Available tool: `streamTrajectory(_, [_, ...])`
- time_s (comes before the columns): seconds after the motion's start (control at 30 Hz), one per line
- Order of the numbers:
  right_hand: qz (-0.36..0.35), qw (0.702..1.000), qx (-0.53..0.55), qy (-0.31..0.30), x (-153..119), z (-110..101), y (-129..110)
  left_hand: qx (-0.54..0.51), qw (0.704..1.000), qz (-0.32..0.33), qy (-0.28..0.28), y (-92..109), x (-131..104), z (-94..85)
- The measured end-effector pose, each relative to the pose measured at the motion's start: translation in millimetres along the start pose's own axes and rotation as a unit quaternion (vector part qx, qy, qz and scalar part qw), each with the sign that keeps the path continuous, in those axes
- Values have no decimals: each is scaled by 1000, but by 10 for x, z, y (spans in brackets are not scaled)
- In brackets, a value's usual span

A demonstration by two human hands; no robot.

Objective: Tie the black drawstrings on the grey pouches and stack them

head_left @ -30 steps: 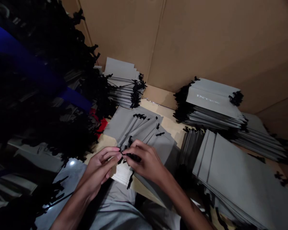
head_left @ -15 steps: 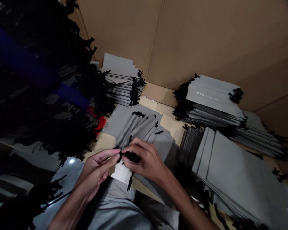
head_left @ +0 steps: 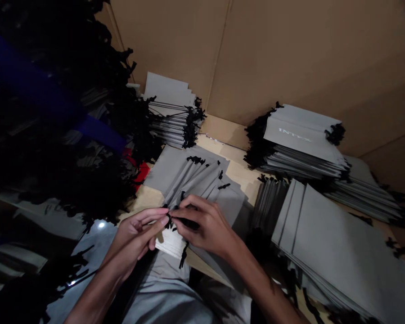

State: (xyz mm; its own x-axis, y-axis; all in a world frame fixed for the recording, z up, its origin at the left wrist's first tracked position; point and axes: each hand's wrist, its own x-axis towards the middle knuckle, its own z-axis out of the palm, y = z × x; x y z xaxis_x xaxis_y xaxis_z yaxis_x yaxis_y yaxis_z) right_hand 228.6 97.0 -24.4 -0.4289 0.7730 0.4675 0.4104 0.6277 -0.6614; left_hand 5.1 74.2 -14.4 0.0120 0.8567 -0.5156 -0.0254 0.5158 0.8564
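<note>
My left hand (head_left: 138,229) pinches a short black cord (head_left: 169,221) between thumb and forefinger. Close against it, my right hand (head_left: 202,220) has its thumb and fingertips closed on the same dark cord, whose ends are partly hidden by the fingers. Both hands are just above the near end of a fanned row of grey fabric pouches (head_left: 192,177), several with black knotted cord at their edges. Under the fingers lies a pale, brightly lit pouch stack (head_left: 170,243). One loose black cord end (head_left: 183,255) hangs beside it.
Grey pouch stacks stand at the back left (head_left: 168,112), at the back right (head_left: 303,135) and at the near right (head_left: 337,243). A dark heap of black cords (head_left: 97,180) with a blue strap (head_left: 101,132) rises on the left. Cardboard walls (head_left: 273,54) enclose the back.
The fingers of my right hand have shifted slightly at the cord, and the dark bunch beneath them shows less. My left hand stays almost in place.
</note>
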Motion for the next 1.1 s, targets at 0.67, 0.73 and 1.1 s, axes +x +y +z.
streamTrajectory(0.67, [-52, 991, -102, -71, 129, -79, -59, 75, 996, -3, 46, 46, -33, -25])
streamTrajectory(0.73, [-56, 990, -107, -69, 126, -67, -58, 67, 996, -11, 51, 92, -49, 5])
streamTrajectory(1.1, [-47, 987, -117, -97, 84, -30, -41, 93, 994, -7, 55, 19, -22, -18])
